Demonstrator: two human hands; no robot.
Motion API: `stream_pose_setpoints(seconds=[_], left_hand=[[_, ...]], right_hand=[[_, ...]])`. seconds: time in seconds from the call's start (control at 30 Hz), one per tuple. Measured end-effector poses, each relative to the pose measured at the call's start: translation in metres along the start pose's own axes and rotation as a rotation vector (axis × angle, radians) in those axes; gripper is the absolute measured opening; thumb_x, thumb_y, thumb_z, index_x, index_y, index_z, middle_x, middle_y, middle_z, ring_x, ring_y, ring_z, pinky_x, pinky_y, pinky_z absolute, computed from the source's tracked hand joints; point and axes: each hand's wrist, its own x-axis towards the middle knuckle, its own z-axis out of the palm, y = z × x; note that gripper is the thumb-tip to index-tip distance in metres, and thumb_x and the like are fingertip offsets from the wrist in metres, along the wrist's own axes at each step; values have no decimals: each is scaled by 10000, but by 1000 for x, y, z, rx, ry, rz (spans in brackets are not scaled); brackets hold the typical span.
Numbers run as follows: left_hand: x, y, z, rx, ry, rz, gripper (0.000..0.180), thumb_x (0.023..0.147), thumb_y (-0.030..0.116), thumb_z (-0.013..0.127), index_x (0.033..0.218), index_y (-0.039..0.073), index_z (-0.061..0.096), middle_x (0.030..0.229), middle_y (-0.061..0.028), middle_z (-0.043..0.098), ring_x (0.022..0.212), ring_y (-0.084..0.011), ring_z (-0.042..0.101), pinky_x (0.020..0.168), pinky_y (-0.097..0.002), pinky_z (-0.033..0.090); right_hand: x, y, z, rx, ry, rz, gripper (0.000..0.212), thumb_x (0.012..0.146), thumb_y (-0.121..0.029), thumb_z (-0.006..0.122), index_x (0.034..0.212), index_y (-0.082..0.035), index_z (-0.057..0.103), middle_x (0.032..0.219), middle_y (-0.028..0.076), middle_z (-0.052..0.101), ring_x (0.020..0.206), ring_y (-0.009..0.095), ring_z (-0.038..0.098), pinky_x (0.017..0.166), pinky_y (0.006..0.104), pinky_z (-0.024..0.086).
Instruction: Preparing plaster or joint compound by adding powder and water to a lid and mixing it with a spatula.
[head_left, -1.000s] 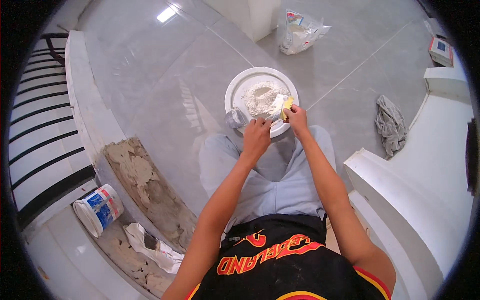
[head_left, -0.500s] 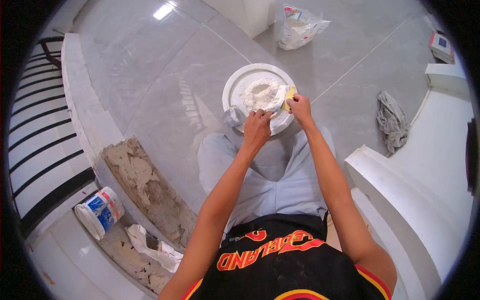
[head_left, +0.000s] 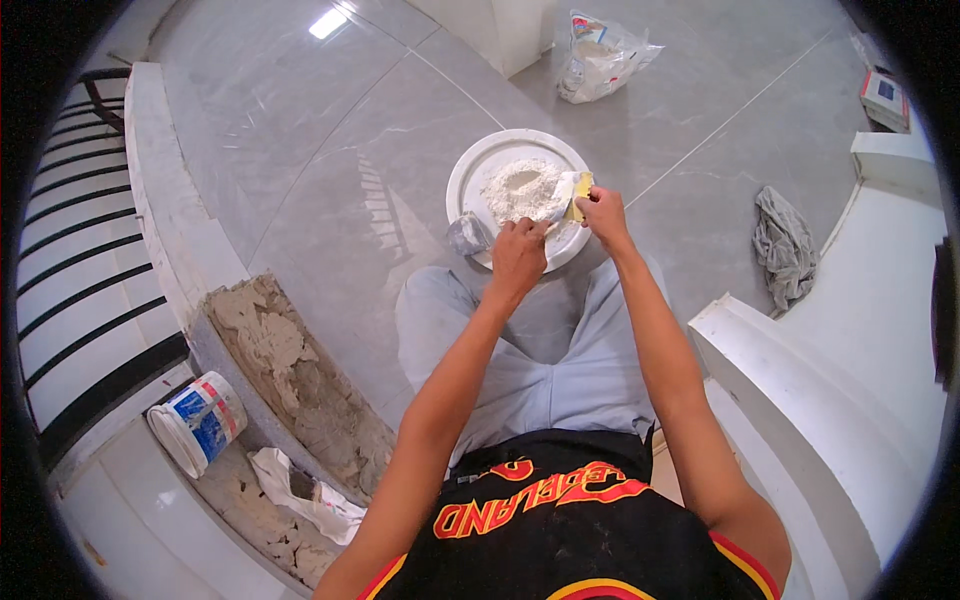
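- I look down from the head camera and see both of my forearms going forward over my knees to a round white lid (head_left: 470,180) that lies flat on the grey tiled floor (head_left: 330,180).
- On the lid there is a heap of white powder (head_left: 518,190), a little left of the lid's middle, with a small hollow on top.
- My right hand (head_left: 603,213) is at the right side of the lid. Its fingers are closed narrow around a small yellow scraper (head_left: 578,196), and the white-covered blade of the scraper touches the right side of the powder.
- My left hand (head_left: 519,256) is at the near rim of the lid, with the fingers curled in. I cannot tell if it is holding something or only resting on the rim.
- Just left of my left hand, a small grey crumpled piece (head_left: 468,235) lies at the edge of the lid. It is too unclear to tell what it is.
- Beyond the lid, well apart, a plastic bag (head_left: 597,55) with powder inside stands on the floor.
- At the right, a grey rag (head_left: 783,245) lies on the floor, near a white moulding (head_left: 800,390).
- At the left, a small white and blue bucket (head_left: 198,422) lies on its side, beside a curved ledge with rough grey mortar (head_left: 290,370), and a dirty white cloth (head_left: 305,492) is just beside the bucket.
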Motion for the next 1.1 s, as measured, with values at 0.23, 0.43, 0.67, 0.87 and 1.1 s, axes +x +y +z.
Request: stream_pose_setpoints(seconds=[0.23, 0.43, 0.67, 0.87, 1.1], left_hand=[[-4, -1, 3, 22, 24, -49, 260, 733, 55, 576, 983, 93, 633, 809, -88, 571, 764, -281, 526, 672, -371, 446], [6, -5, 2, 28, -9, -13, 228, 733, 53, 557, 939, 90, 648, 782, -73, 582, 715, -265, 527, 648, -365, 441], [11, -8, 2, -14, 12, -37, 238, 736, 77, 566, 959, 106, 644, 763, -73, 566, 725, -279, 533, 645, -383, 433], [18, -13, 0, 29, 11, -82, 252, 736, 76, 558, 968, 123, 645, 793, -79, 578, 721, -276, 534, 642, -378, 447], [21, -6, -1, 56, -21, -78, 277, 719, 67, 558, 978, 126, 638, 781, -86, 567, 711, -282, 541, 638, -384, 454]], right_hand=[[-2, 4, 8, -1, -26, -28, 182, 683, -104, 558, 736, 58, 620, 571, 94, 580, 461, 141, 548, 416, 279, 452], [-9, -3, 9, 83, -73, 38, 165, 685, -85, 559, 735, 61, 618, 575, 71, 570, 469, 118, 523, 422, 271, 454], [-12, -6, 11, 63, -99, 14, 150, 700, -91, 566, 714, 50, 614, 586, 54, 568, 485, 95, 515, 421, 260, 445], [-13, -5, 14, -99, -163, -35, 127, 743, -85, 556, 742, 25, 620, 599, 24, 560, 499, 70, 492, 434, 224, 416], [-13, -3, 24, 17, -62, -84, 160, 729, -109, 559, 714, 45, 600, 530, 77, 551, 444, 127, 528, 430, 291, 434]])
